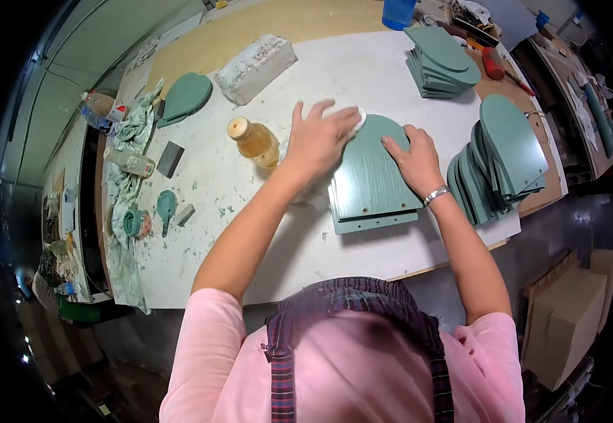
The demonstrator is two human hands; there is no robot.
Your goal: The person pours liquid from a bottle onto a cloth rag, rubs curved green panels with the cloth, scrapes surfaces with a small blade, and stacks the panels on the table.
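Green, flat, round-topped panel (pixel 377 176) with two small holes by its straight end: it lies over at least one more like it, right of the middle of the white-topped bench (pixel 179 271), round end toward the far edge. Our left hand (pixel 324 134) is at its upper left side, fingers spread and bent; a small white piece (pixel 362 120) shows at the fingertips, and we cannot tell whether they pinch it. Our right hand (pixel 415 162) rests at the panel's right side, thumb parted from the fingers and lying on the face.

Just left of our left hand, an upright clear bottle of amber liquid (pixel 257 146). Beyond it, toward the far edge, a stained whitish block (pixel 255 68).

Near the right edge, a fanned stack of green round-topped panels (pixel 507 151); a second green stack (pixel 444 63) sits by the far right corner, a red-headed tool (pixel 493 63) beside it.

Along the left edge, a green-stained pale cloth (pixel 124 261), a green-smeared pot (pixel 136 223) and a green-coated, round-headed tool (pixel 167 204).
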